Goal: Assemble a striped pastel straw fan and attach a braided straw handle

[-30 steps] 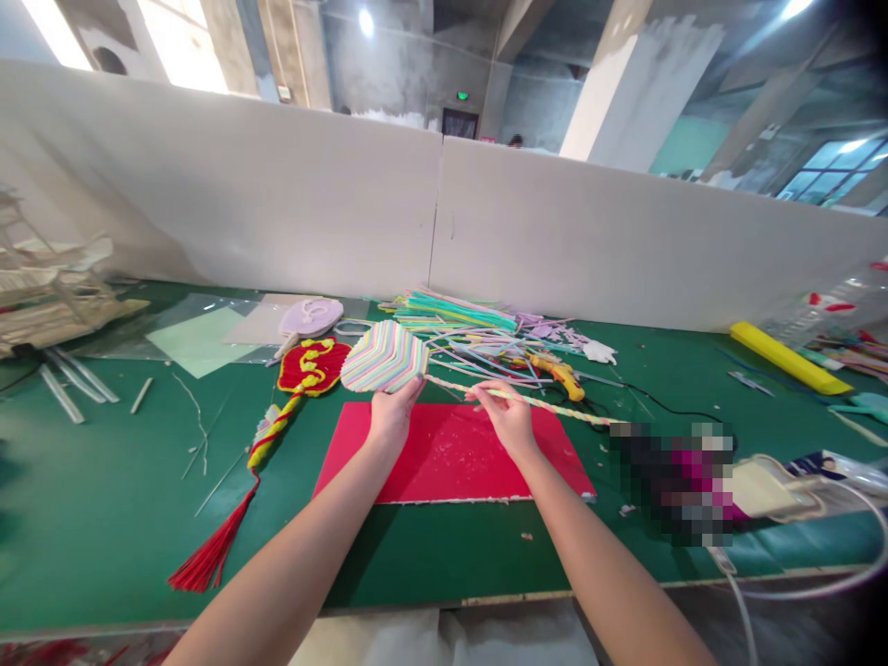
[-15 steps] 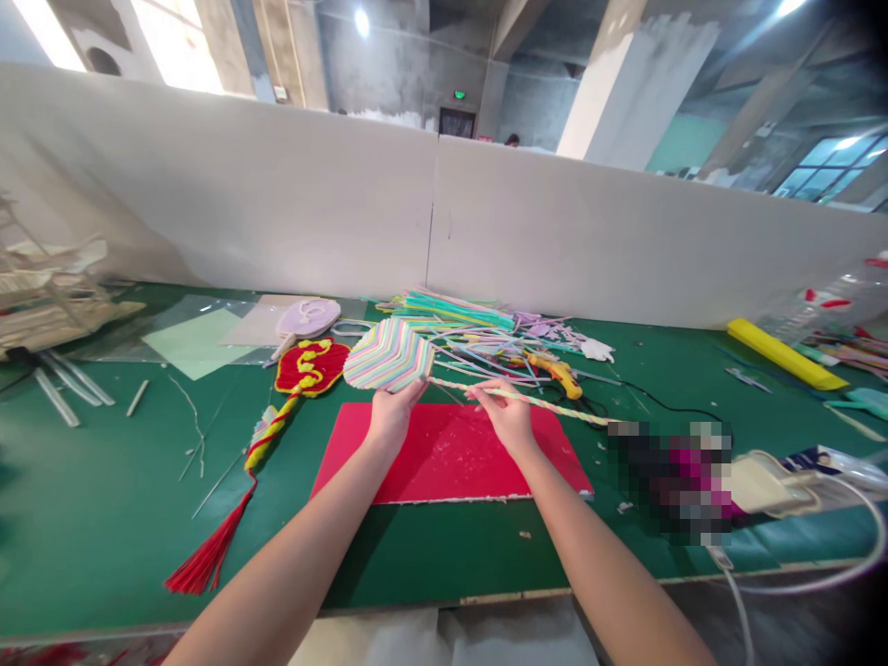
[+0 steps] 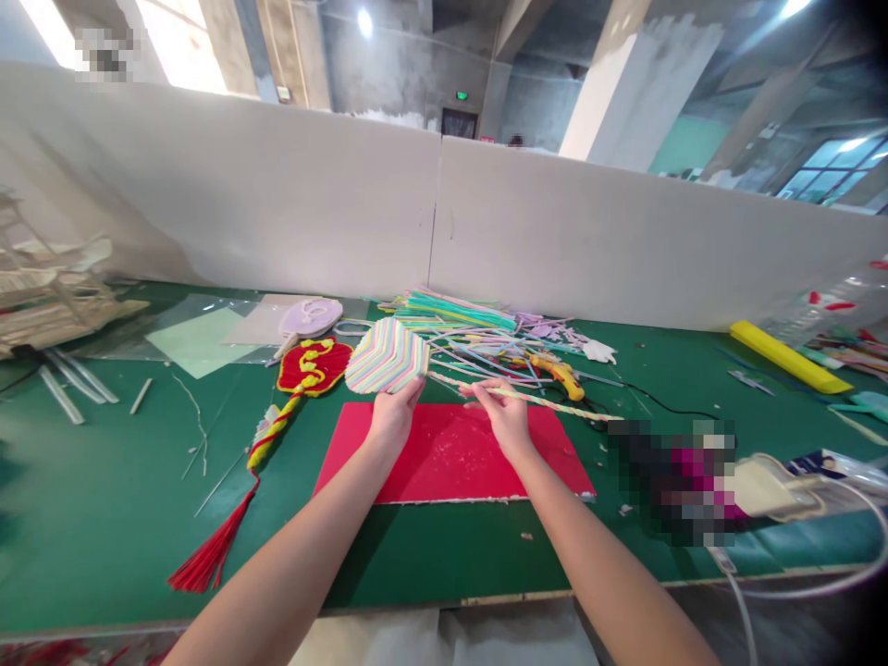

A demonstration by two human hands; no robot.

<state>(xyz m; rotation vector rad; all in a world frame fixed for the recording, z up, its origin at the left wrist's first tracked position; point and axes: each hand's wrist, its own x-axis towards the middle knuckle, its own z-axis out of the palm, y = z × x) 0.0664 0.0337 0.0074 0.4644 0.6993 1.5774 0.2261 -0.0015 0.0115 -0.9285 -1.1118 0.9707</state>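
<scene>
My left hand (image 3: pixel 394 413) grips the lower right edge of a fan-shaped panel (image 3: pixel 388 356) covered in pastel zigzag stripes. Between the fingers of my right hand (image 3: pixel 508 418) is a thin twisted stick (image 3: pixel 555 404), wound in pale yellow and pink. Its left end points at the panel's lower right edge; whether the two touch I cannot tell. Both hands are raised over a red board (image 3: pixel 458 462). Left of the panel lies a red and yellow fan (image 3: pixel 314 367) with a twisted handle and a red tassel (image 3: pixel 214 548).
Behind my hands are pastel pipe cleaners (image 3: pixel 458 310) in a pile and a yellow-orange glue gun (image 3: pixel 561 373). A lilac fan (image 3: pixel 311 317) and a green sheet (image 3: pixel 201 342) lie back left. Glue sticks (image 3: pixel 80 379) sit far left, a yellow bar (image 3: pixel 787 356) far right. A white partition (image 3: pixel 277 194) stands behind.
The striped panel has turned slightly, its right edge drawing in a little to the left. Both hands keep their holds, and the view has shifted slightly.
</scene>
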